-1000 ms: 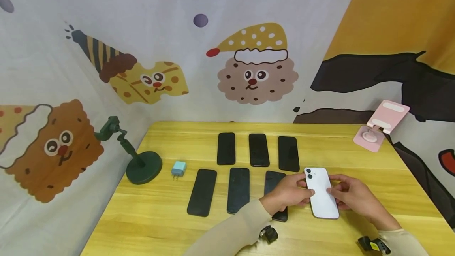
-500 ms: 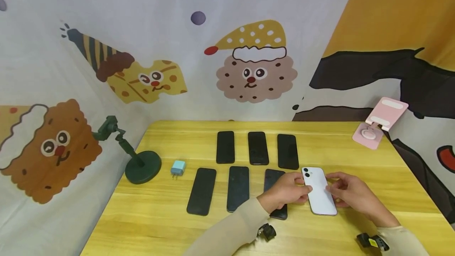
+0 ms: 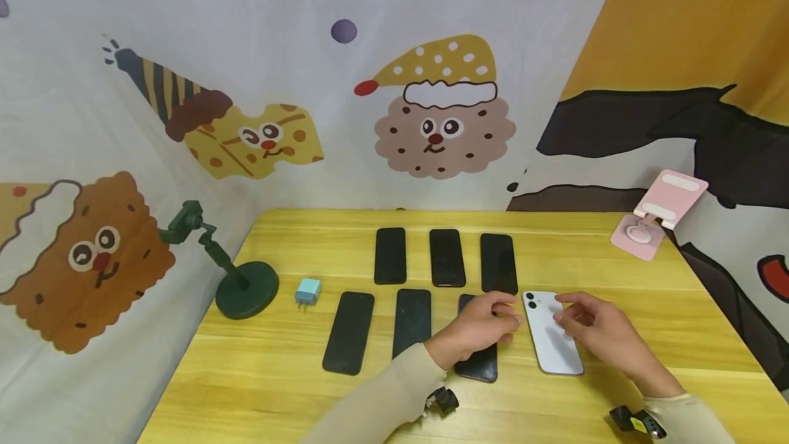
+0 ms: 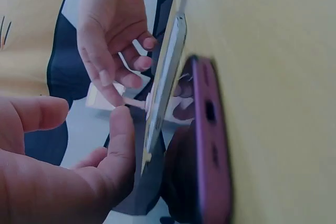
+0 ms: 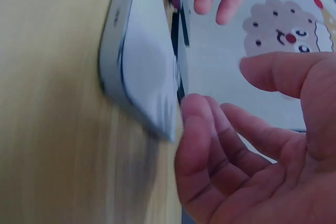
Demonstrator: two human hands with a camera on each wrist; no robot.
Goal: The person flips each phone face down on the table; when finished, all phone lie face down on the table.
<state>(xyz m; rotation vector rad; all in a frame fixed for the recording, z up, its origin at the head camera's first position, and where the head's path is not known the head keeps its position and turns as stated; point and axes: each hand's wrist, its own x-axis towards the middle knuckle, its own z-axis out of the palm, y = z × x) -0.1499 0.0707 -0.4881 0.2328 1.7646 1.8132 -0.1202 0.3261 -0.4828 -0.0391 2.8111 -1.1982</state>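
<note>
A white smartphone (image 3: pixel 555 342) lies back up on the wooden table, its two camera lenses at the upper left corner. My right hand (image 3: pixel 600 329) hovers over its right edge, thumb and fingers apart; the right wrist view shows a gap between that hand and the phone (image 5: pixel 146 45). To the left, my left hand (image 3: pixel 476 331) is held above a dark smartphone (image 3: pixel 481 366) and covers part of it. Seen from the left wrist, this phone has a pinkish side edge (image 4: pixel 214 150). Neither hand holds anything.
Three black phones (image 3: pixel 390 256) lie in a back row, two more (image 3: pixel 348 333) in front at left. A light-blue charger plug (image 3: pixel 308 291) and a green stand (image 3: pixel 248 291) are further left. A pink phone stand (image 3: pixel 672 195) stands at the back right corner.
Both hands held the white phone by its sides earlier, and it shifted slightly left. Now they have let go; the left hand has moved left, the right hand has lifted off.
</note>
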